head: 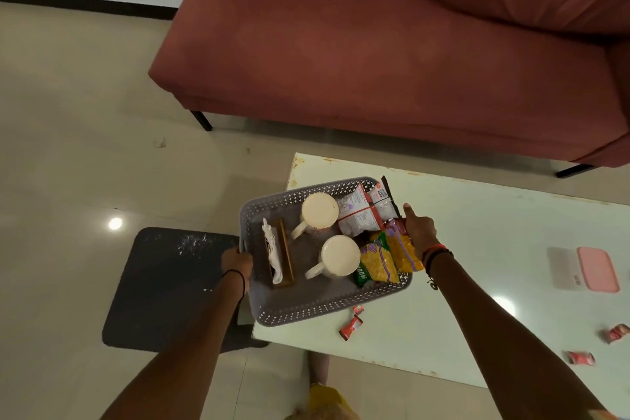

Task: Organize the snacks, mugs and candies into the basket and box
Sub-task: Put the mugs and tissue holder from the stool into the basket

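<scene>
A grey perforated basket (308, 309) sits over the left end of the white table (477, 283). My left hand (236, 261) grips its left rim and my right hand (420, 232) grips its right rim, thumb up. Inside stand two white mugs (319, 211) (341, 255), a wooden tissue holder (279, 254), white-and-red snack packets (366, 211) and yellow snack packets (387, 257). Red candies (351, 326) lie on the table just in front of the basket, with more candies (581, 357) at the right. A pink box with its lid (584, 269) rests on the table's right side.
A red sofa (375, 54) stands behind the table. A dark mat (170, 286) lies on the tiled floor left of the table, partly under the basket's left end. A yellow object (327, 399) shows at the bottom edge.
</scene>
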